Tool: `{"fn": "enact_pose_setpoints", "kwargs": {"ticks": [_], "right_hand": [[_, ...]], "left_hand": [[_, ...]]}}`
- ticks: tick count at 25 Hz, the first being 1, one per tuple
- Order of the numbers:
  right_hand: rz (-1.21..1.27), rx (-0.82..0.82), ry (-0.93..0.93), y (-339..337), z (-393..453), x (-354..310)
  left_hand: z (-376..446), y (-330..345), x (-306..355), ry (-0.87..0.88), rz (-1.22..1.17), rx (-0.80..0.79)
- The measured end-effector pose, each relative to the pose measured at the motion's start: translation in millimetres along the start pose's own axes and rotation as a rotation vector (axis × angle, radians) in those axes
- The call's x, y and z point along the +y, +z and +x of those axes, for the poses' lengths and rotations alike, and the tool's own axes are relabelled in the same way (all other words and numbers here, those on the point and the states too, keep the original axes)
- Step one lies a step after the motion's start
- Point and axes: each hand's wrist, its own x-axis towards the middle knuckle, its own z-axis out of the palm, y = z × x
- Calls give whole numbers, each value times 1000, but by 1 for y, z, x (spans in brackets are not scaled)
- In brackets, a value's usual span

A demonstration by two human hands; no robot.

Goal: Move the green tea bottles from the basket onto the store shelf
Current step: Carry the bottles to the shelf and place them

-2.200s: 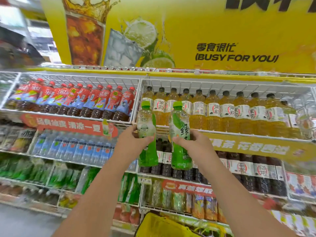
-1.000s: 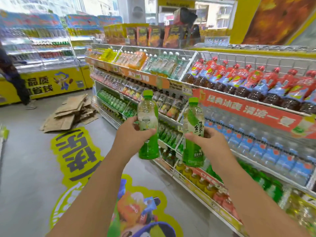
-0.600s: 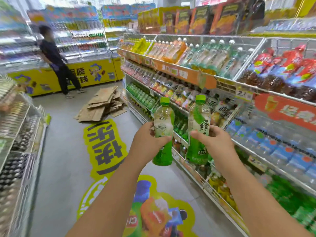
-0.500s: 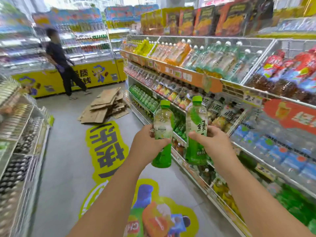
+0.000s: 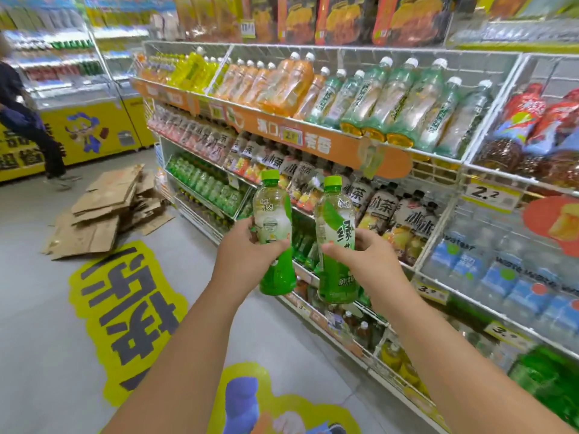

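Between aisle floor and wire store shelf point(image 5: 438, 211): two green-capped clear plastic green tea bottles, left bottle point(image 5: 274, 233) clasped mid-label by left hand point(image 5: 247, 255), right bottle point(image 5: 336, 239) likewise wrapped by right hand point(image 5: 366, 261). Both upright, full, judged moderately heavy, smooth and slightly squeezable; best held at the waist. Matching green row point(image 5: 203, 183) further along. Flattened brown cardboard point(image 5: 106, 208) on floor; another person point(image 5: 28, 120) beyond. Basket unseen.
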Motion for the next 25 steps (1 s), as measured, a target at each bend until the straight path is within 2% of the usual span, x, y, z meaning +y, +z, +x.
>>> {"fn": "enact_pose_setpoints", "kwargs": {"ticks": [4, 10, 13, 18, 25], "right_hand": [[23, 162, 51, 46, 46, 10], [6, 384, 115, 74, 83, 24], [-23, 434, 149, 76, 98, 41], [30, 498, 190, 74, 129, 81], [99, 613, 333, 111, 144, 180]], "left_hand": [[95, -12, -19, 69, 68, -145], [180, 0, -26, 132, 140, -344], [204, 18, -36, 124, 126, -419], [230, 63, -72, 87, 77, -434], [253, 119, -165, -25, 36, -610]]}}
